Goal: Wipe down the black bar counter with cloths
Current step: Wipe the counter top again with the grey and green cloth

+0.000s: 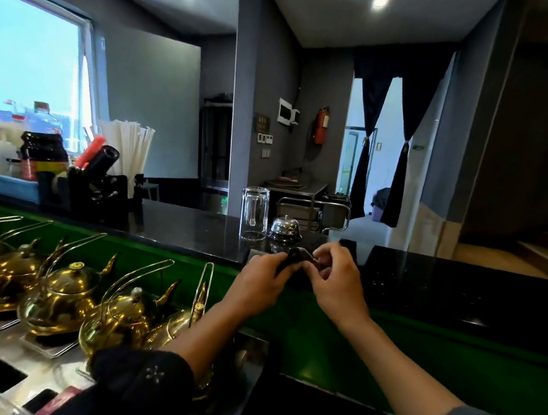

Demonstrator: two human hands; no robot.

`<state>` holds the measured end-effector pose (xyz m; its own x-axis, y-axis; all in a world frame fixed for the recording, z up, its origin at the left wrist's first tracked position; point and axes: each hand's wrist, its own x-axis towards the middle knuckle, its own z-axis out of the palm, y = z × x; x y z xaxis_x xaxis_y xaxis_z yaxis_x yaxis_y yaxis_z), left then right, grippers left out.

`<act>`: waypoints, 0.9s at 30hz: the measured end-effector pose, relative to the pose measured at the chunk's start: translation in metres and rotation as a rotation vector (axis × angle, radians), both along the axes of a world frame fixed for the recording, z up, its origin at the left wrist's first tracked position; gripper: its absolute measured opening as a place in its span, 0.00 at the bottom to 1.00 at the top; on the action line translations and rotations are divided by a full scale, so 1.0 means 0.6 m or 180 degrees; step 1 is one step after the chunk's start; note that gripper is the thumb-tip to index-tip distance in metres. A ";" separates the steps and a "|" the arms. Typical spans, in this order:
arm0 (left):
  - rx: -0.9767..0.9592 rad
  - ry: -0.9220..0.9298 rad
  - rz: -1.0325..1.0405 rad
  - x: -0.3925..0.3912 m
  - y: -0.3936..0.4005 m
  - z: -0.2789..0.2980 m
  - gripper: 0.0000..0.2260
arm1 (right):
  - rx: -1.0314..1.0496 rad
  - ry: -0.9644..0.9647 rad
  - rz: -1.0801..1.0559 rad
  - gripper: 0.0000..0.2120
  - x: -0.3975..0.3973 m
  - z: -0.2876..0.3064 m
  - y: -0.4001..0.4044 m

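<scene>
Cloth: I see a dark cloth [296, 257] bunched above the black bar counter [439, 283] edge.
Left hand [262, 282]: pinching the cloth.
Right hand [336, 276]: pinching it too.
Nearby: call bell [285, 228], glass mug [254, 213].
Writing: none I can read.

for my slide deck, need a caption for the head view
Both hands bunch a dark cloth over the black bar counter.

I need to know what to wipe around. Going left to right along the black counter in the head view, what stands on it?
Black holder with white straws → upturned glass mug → silver bell → both hands, left and right, holding a dark cloth.
</scene>
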<state>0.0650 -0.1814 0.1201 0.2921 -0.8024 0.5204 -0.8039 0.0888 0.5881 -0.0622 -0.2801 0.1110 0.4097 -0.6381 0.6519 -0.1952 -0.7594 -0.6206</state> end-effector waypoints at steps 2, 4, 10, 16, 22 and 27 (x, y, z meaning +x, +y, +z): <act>-0.0165 0.0620 0.0048 -0.037 0.006 0.011 0.14 | 0.0493 -0.0194 -0.0040 0.08 -0.020 0.006 0.016; -0.0098 0.0897 -0.0014 -0.075 0.012 0.017 0.19 | 0.0844 -0.0140 0.0176 0.10 -0.041 0.012 0.033; 0.0397 0.1984 -0.0831 -0.168 0.035 0.031 0.21 | 0.1268 0.0034 0.0365 0.21 -0.131 0.035 0.054; 0.0730 0.2131 -0.0915 -0.249 0.050 0.041 0.19 | 0.1162 0.0142 0.0462 0.11 -0.219 0.043 0.044; 0.0962 0.2089 -0.0888 -0.315 0.059 0.042 0.16 | 0.1453 0.0453 0.0728 0.16 -0.275 0.045 0.043; 0.0617 0.2470 -0.0714 -0.342 0.064 0.039 0.14 | 0.1751 0.0100 0.1193 0.12 -0.307 0.039 0.043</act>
<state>-0.1401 -0.1431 0.1433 0.3335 -0.9390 0.0836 -0.1389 0.0388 0.9895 -0.2465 -0.2545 0.1345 0.6820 -0.6850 0.2562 -0.0040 -0.3538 -0.9353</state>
